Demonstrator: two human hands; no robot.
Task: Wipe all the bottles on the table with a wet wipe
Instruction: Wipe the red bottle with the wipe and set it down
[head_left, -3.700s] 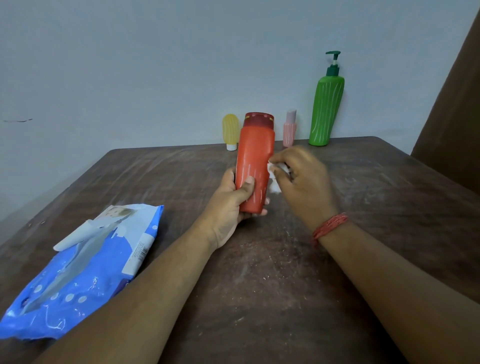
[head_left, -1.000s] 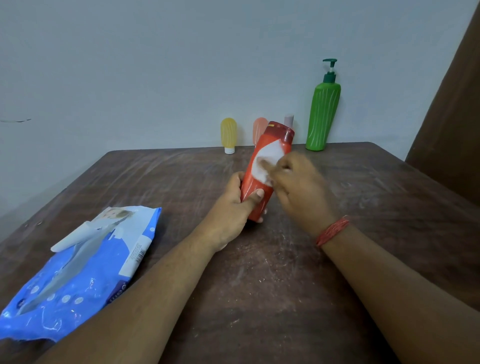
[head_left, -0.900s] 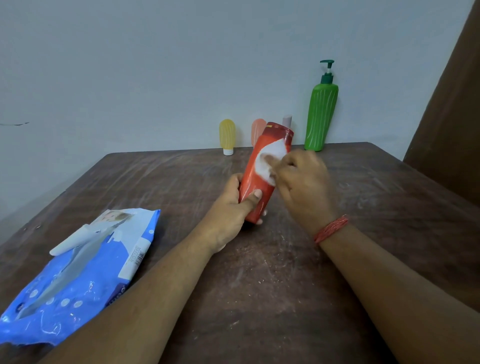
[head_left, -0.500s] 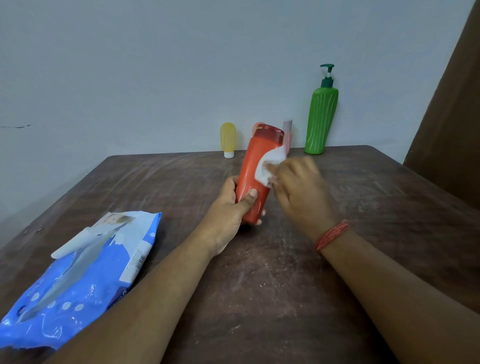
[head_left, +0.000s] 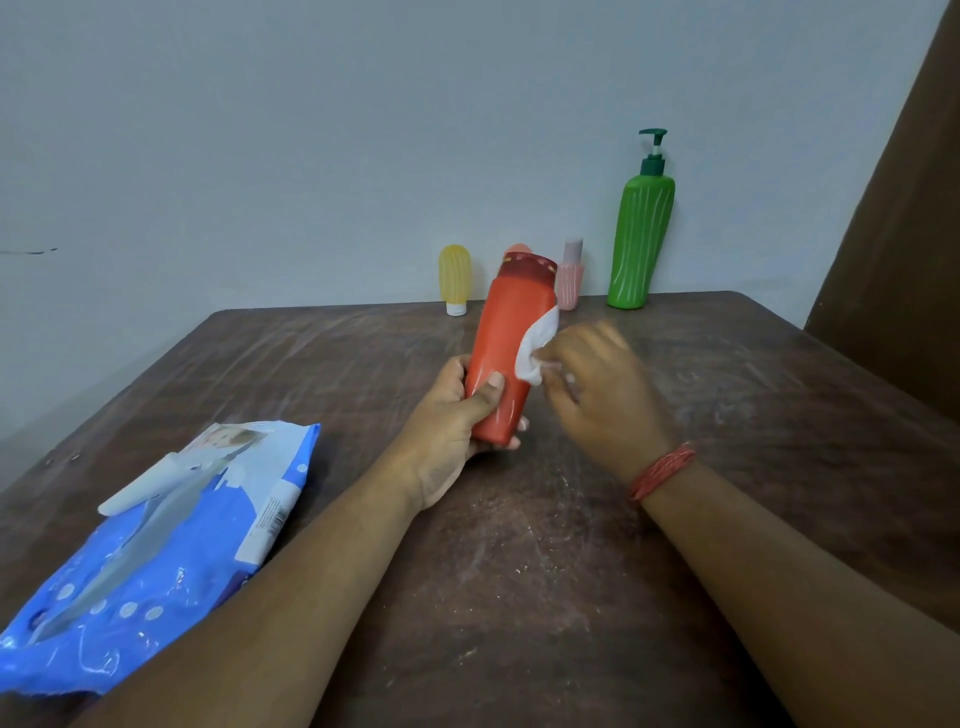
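Observation:
My left hand (head_left: 457, 415) grips the lower part of a red bottle (head_left: 511, 338), held nearly upright above the middle of the table with its dark red cap on top. My right hand (head_left: 597, 389) pinches a white wet wipe (head_left: 537, 345) against the bottle's right side. Along the back edge by the wall stand a small yellow bottle (head_left: 454, 278), a pale orange bottle (head_left: 517, 249) mostly hidden behind the red one, a small pink bottle (head_left: 570, 275) and a tall green pump bottle (head_left: 640, 234).
A blue pack of wet wipes (head_left: 156, 535) lies at the front left of the brown wooden table (head_left: 571, 571), its white flap lifted. A grey wall runs behind the table, and a brown panel (head_left: 904, 234) stands at the right.
The wipe has slid from the front of the red bottle round to its right side and down. The bottle has turned and stands a little more upright in my left hand.

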